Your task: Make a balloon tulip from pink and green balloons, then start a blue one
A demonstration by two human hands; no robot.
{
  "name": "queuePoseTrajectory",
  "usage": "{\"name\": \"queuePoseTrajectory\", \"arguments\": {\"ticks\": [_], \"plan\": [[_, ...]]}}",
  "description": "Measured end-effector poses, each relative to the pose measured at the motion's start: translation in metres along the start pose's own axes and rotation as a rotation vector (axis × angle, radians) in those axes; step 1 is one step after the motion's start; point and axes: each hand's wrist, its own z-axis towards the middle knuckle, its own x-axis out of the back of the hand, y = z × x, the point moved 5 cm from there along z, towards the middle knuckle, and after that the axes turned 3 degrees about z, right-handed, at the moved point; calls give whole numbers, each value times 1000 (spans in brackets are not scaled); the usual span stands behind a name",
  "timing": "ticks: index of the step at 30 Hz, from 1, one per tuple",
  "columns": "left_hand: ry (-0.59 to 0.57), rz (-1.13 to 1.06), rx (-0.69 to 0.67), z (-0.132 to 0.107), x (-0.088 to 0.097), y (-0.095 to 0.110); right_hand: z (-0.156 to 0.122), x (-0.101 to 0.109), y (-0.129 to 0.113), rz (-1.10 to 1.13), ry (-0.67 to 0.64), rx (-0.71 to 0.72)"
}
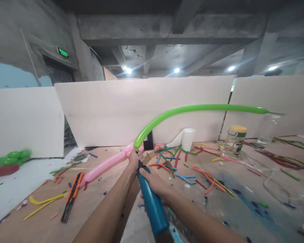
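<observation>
A long green balloon [197,108] arches up and to the right, inflated nearly to its thin tail. My left hand [134,160] is closed on its lower end, where it meets the nozzle of a blue hand pump [152,202]. My right hand [152,180] wraps round the upper part of the pump's body. The pump slants down toward me between my forearms. A pink balloon [106,164], inflated and pinched near its right end, lies on the table just behind and left of my left hand.
Uninflated balloons [167,162] in many colours litter the brown-covered table. An orange and black utility knife [73,195] lies left. A white paper roll [188,139], a yellow-lidded jar [235,140] and a clear bottle [270,128] stand before white partition boards [142,108].
</observation>
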Motion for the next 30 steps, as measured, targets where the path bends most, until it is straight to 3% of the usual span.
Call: {"name": "queuePoseTrajectory", "arguments": {"ticks": [4, 6, 8, 11, 14, 16, 17, 19, 21, 23, 26, 30], "plan": [[-17, 0, -10, 1, -5, 14, -12, 1, 0, -104, 79, 30], [-34, -7, -44, 3, -8, 35, -20, 3, -4, -221, 67, 63], [-58, -8, -86, 3, -9, 60, -28, 13, -13, -475, 65, 188], [-134, 13, -104, -5, -8, 84, -37, 49, -29, -1009, 158, 435], [-220, 38, -60, -19, -3, 75, -33, 108, -35, -1413, 385, 295], [-278, 46, -21, -28, -1, 56, -27, 133, -42, -1512, 486, 287], [-304, 50, 2, -31, 0, 45, -23, 138, -47, -1505, 512, 322], [-348, 68, 63, -37, 1, 20, -12, 136, -58, -1268, 505, 444], [-385, 101, 137, -40, 1, -4, 8, 124, -68, -749, 390, 497], [-410, 141, 204, -40, 3, -23, 34, 104, -74, -183, 167, 491], [-418, 175, 248, -34, 11, -39, 67, 81, -84, -15, 109, 563], [-392, 170, 223, -26, 24, -41, 92, 72, -82, 49, 88, 622]]}}
